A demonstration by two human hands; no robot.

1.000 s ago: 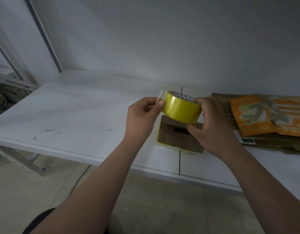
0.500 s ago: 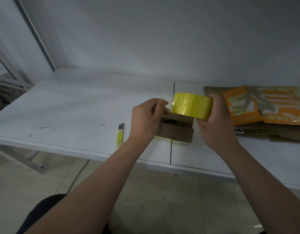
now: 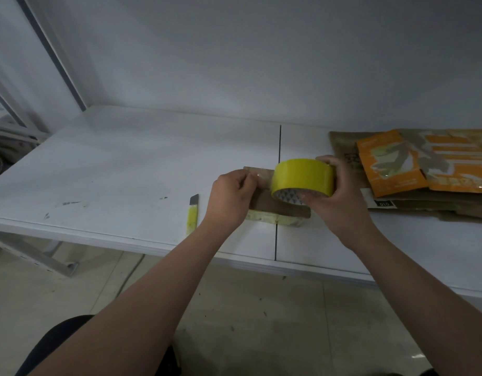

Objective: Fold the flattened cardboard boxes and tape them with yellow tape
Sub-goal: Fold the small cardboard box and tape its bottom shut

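Mostly scuffed white table (image 3: 126,169), grey wall (image 3: 261,63).

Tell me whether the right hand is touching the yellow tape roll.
Touching. The head view shows the right hand gripping the tape roll, fingers curled over its far side and thumb pressed against its lower rim.

1 view only: camera riding on my head, wide-angle, looking forward and down. Facing white table (image 3: 126,169) and wall (image 3: 261,63) behind it, floor (image 3: 261,321) showing below near edge. Sitting close: my left hand (image 3: 231,196) and right hand (image 3: 340,204) reaching in at centre, forearms entering from bottom.
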